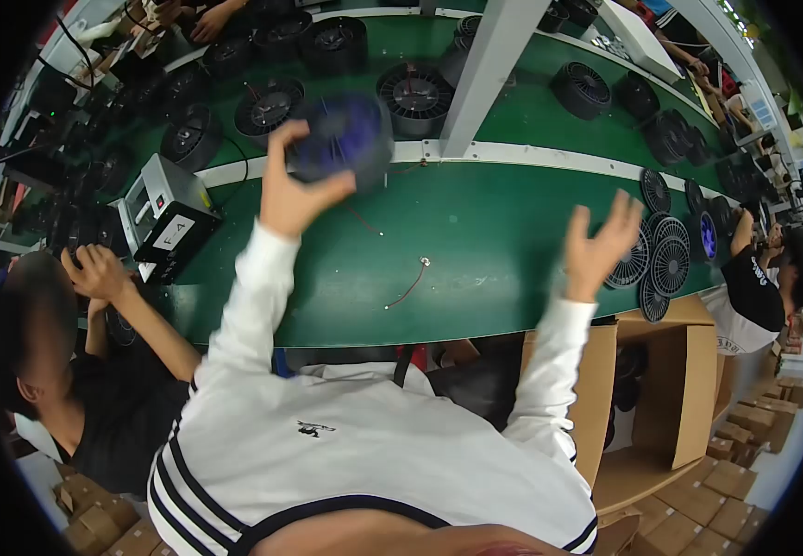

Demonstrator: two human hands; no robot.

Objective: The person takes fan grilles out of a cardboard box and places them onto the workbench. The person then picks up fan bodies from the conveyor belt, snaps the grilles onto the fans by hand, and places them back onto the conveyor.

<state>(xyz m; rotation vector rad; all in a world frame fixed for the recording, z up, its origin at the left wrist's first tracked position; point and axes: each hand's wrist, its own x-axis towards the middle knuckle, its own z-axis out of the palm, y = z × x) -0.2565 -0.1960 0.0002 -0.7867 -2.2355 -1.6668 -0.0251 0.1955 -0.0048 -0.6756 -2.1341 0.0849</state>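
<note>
Above the table (494,241), left hand (292,193) holds a fan (351,139), fingers spread, likely because it is broad; right hand (600,248), empty and wide, hangs beside grilles (671,256), overlapped perhaps to save room.

Workbench fixtures and surroundings

A white rail (550,158) crosses the green surface (485,287); a pale metal post (491,74) meets it. At left is a boxy device (148,208) with a white label (174,232), near a person in black (128,417). At right, an open cardboard box (693,394) adjoins the near edge, with stacked cartons (755,422) beyond.
</note>
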